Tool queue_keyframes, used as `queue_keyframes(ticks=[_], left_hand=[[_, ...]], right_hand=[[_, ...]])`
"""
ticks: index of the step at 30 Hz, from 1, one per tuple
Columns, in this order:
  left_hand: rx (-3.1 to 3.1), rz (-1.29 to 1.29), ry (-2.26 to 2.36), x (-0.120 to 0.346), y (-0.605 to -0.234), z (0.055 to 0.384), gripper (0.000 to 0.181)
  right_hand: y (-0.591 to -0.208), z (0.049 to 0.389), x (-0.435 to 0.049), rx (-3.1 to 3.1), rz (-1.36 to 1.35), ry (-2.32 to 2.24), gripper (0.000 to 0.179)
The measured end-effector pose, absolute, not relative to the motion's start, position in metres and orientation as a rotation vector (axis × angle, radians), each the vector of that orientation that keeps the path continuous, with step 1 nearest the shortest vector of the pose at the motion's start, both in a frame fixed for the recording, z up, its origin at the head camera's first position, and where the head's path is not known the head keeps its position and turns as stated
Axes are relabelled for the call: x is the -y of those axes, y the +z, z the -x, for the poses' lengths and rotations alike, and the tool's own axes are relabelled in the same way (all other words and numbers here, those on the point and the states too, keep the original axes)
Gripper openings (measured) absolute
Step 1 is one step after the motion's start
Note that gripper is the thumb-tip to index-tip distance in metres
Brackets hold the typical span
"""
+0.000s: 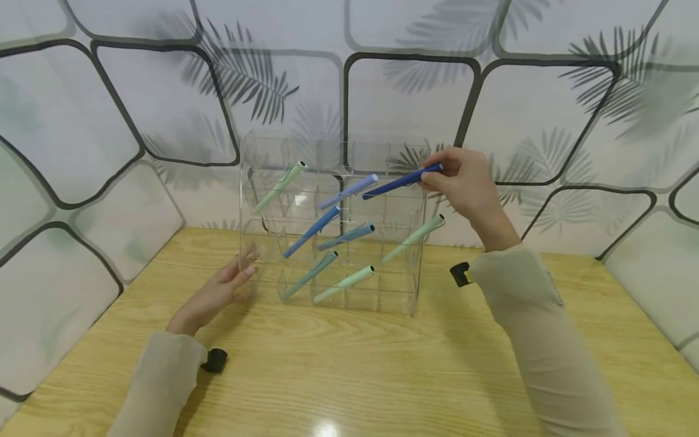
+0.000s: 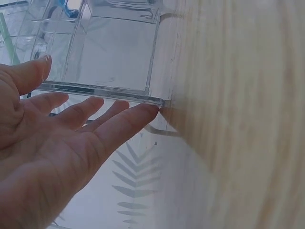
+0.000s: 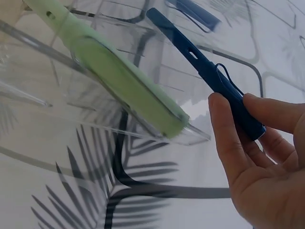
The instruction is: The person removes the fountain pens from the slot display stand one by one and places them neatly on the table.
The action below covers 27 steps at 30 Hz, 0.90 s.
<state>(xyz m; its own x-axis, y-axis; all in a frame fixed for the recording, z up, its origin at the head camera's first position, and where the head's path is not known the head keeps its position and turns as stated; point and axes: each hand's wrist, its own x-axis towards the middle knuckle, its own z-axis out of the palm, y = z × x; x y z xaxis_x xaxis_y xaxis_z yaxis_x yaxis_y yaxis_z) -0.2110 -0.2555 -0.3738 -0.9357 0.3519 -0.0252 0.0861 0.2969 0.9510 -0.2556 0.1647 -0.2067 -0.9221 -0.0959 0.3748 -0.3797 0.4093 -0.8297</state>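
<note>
Sleeve (image 1: 546, 340) closest, right hand (image 1: 463, 182) pinching dark-blue pen (image 1: 400, 181) at rack's (image 1: 395, 301) upper right, left hand (image 1: 217, 292) loose against its side; probably slotting, aim carefully.

1. We find the left hand (image 2: 62, 136) with fingers extended along the edge of a clear rack (image 2: 116, 52).
2. We note a green pen (image 2: 7, 37) at left.
3. We record a wooden table (image 2: 243, 95) at right, a leaf-printed wall (image 2: 136, 179) below.

Head view downward, wrist close-ups (rack (image 1: 390, 294) shared)
</note>
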Motion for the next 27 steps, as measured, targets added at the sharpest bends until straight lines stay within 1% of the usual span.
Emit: queue_keyframes(ticks=[6, 11, 18, 27], left_hand=[[-2.347, -0.400, 1.671, 0.255, -0.374, 0.212, 0.065], [-2.343, -0.406, 1.680, 0.257, -0.377, 0.211, 0.067], [-2.294, -0.392, 1.726, 0.259, -0.381, 0.209, 0.066], [-2.269, -0.365, 1.681, 0.259, -0.373, 0.213, 0.067]], right_hand=[[-0.199, 0.247, -0.183, 2.262, -0.427, 1.649, 0.020], [-0.199, 0.241, -0.199, 2.106, -0.426, 1.812, 0.011], [-0.202, 0.234, -0.222, 1.891, -0.404, 2.024, 0.014], [-0.203, 0.227, -0.250, 1.751, -0.390, 2.073, 0.015]])
